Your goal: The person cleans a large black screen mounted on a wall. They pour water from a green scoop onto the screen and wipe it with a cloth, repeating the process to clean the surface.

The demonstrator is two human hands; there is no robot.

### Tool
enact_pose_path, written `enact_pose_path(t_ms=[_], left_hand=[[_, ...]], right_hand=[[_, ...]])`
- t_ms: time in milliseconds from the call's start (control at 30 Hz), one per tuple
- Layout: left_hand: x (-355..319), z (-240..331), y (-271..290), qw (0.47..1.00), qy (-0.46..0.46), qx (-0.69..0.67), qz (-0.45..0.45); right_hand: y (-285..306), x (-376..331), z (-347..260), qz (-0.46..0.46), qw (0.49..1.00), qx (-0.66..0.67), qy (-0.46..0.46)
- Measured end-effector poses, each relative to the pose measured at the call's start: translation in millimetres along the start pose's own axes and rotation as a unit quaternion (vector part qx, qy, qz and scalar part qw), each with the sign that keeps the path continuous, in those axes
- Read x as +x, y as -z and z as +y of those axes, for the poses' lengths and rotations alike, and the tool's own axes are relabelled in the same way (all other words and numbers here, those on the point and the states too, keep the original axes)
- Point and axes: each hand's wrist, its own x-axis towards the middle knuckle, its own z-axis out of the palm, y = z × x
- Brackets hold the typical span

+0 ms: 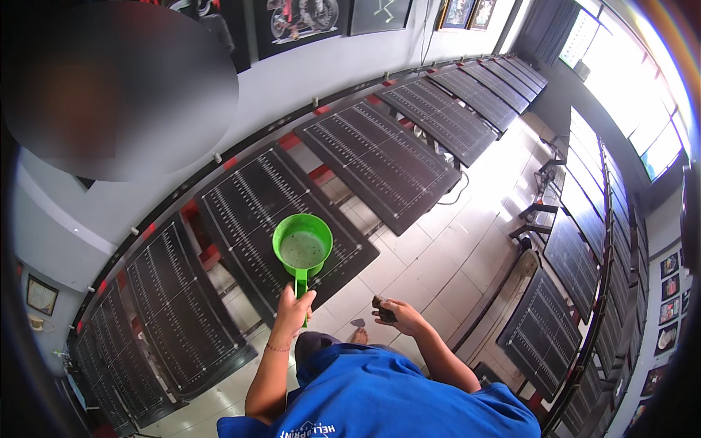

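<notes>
My left hand (pixel 293 310) is closed around the handle of a bright green plastic dipper (pixel 303 247). The dipper is held above the near part of a black printing board (pixel 252 204) marked with white ruler lines. Shallow cloudy liquid with dark specks seems to lie in its bowl. In front of my body, over the floor, my right hand (pixel 405 319) grips a small dark lump (pixel 382 309), perhaps a sponge or wad of cloth. That lump is too small and dark to name surely.
More black boards (pixel 387 160) run in a row along the wall, set on a red and black frame. To the right, across a white tiled floor (pixel 467 241), stands another row of boards (pixel 544 328). A thin cable (pixel 461 191) hangs beside the left row.
</notes>
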Motion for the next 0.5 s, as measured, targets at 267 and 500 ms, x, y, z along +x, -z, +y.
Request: enact_pose_path(t_ms=[267,500], left_hand=[[118.4,43.5,-130.8,0.995,-0.012,-0.066,-0.071],[247.2,65.4,-249.1,0.997,-0.054,0.001,-0.062]], right_hand=[[56.5,33.2,-198.6,-0.017,0.99,-0.001,0.139],[99.9,61.9,-343.1,-0.024,0.98,0.041,0.193]])
